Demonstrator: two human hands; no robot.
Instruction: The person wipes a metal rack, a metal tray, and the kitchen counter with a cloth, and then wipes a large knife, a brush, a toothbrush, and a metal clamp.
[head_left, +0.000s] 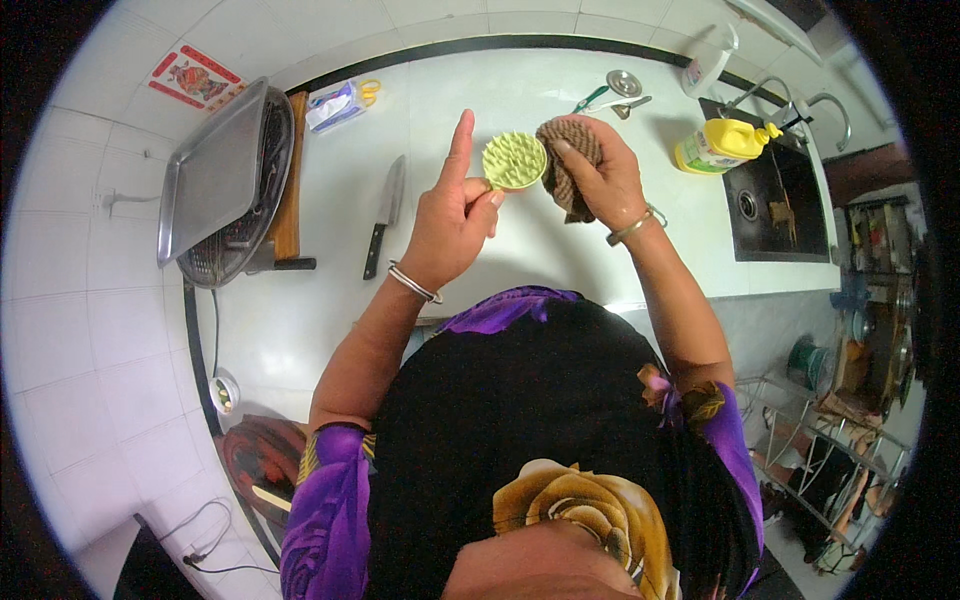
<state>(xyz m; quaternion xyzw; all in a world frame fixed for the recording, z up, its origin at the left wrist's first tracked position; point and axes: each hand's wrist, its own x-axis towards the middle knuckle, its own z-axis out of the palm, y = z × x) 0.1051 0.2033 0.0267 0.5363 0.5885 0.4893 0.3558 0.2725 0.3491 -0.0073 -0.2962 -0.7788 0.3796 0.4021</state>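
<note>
A small round green bristled scrubber (514, 160) is pinched at its lower edge by my left hand (451, 229), between thumb and curled fingers, while the index finger points away from me. Its blunt green bristles face up. My right hand (613, 176) grips a bunched brown ribbed cloth (566, 165), which is right beside the scrubber; whether the two touch is hard to tell. Both hands are above the white countertop (495, 90). On the counter left of my left hand lies a kitchen knife (386, 210) with a black handle.
A yellow pump bottle (720, 146) stands beside the dark sink (780, 202), near a white spray bottle (709, 64). A peeler (615, 105) and a metal lid (623, 83) lie at the back. Yellow-handled scissors (369, 91) and a metal tray (217, 172) are at left.
</note>
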